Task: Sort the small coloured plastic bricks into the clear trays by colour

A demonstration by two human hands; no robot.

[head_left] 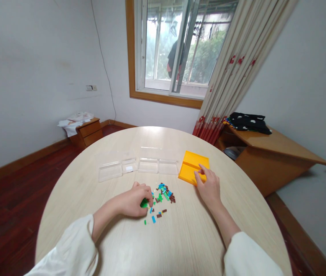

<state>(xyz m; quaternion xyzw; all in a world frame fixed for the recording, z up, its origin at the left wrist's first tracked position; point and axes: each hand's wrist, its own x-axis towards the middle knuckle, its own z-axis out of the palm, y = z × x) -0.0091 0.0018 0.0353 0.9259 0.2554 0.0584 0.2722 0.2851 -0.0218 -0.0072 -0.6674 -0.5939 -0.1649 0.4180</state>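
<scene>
My left hand (136,200) is low over the table with its fingers curled around a green piece (144,202), partly hidden under them. Just right of it lies a loose pile of small building bricks (165,193) in blue, green and brown. A few stray bricks, among them a flat blue one (153,219) and a brown one (159,216), lie nearer to me. My right hand (209,186) rests at the right side of an open yellow plastic case (188,173). Its thumb and forefinger are apart over the case's nearer half, with nothing visible between them.
Clear plastic boxes with shallow trays (110,172) stand in a row behind the bricks, one holding a white label (129,168). The round wooden table (180,245) has a curved edge. A wooden desk (262,153) with dark cloth (249,122) stands right, below a curtain.
</scene>
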